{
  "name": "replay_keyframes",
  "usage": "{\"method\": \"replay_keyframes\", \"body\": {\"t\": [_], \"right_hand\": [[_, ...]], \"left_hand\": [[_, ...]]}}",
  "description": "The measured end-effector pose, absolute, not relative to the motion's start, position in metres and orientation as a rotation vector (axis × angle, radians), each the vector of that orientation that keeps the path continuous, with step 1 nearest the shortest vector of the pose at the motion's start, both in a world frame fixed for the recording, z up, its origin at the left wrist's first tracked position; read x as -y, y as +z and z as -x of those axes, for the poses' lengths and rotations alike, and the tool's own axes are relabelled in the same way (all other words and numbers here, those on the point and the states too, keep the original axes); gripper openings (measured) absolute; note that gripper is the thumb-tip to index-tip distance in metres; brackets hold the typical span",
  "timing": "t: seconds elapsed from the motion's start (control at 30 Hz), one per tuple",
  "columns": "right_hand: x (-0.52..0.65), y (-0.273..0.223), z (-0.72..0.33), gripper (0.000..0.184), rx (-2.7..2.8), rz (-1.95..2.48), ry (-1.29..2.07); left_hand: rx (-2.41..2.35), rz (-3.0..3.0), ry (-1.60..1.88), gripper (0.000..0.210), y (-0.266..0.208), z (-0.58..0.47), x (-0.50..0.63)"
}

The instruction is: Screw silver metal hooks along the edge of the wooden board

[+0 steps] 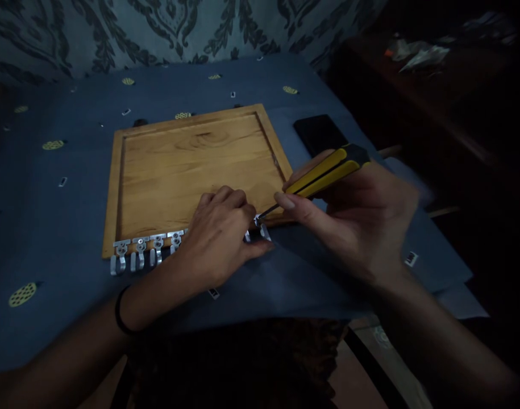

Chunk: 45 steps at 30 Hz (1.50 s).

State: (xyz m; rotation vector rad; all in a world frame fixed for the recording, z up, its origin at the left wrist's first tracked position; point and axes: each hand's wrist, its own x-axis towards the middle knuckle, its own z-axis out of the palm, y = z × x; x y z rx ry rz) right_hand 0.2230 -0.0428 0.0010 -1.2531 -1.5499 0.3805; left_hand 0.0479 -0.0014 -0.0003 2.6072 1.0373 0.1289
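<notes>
A shallow wooden tray-like board with a raised frame point(112, 193) lies on the cloth, with a row of silver metal hooks point(158, 244) along its near edge. My left hand point(219, 236) rests over that edge, fingers curled and thumb against the metal hook point(265, 232) at the right end; it hides the hooks in the middle of the row. My right hand point(357, 210) is closed around a yellow and black screwdriver point(319, 173). The screwdriver slants down to the left, its tip at the top of the right-end hook. Any screw under the tip is too small to make out.
A black flat object point(319, 132) lies to the right of the board. The blue cloth point(72, 221) with yellow printed shapes covers the table. Behind stands a patterned backdrop point(174, 28). In the dark at right, crumpled plastic point(425, 57) lies on a brown surface.
</notes>
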Motion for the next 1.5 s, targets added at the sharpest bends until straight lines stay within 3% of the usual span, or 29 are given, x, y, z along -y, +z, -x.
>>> {"method": "replay_keyframes", "body": {"t": [0.3,0.6,0.9,1.5], "right_hand": [[0.038,-0.003,-0.215,0.034,1.487,1.268,0.228],[0.049,0.011,-0.213,0.021,1.360,1.237,-0.006],[0.049,-0.005,-0.227,0.013,1.465,1.364,0.246],[0.048,0.001,-0.228,0.013,1.585,1.286,0.227]], "left_hand": [[-1.026,-2.612,0.164,0.034,-0.001,-0.047,0.001],[-1.007,-2.605,0.184,0.034,-0.001,-0.046,0.001],[-1.013,-2.623,0.171,0.036,0.000,-0.046,0.001],[-1.000,-2.621,0.165,0.033,0.000,-0.045,0.001]]}}
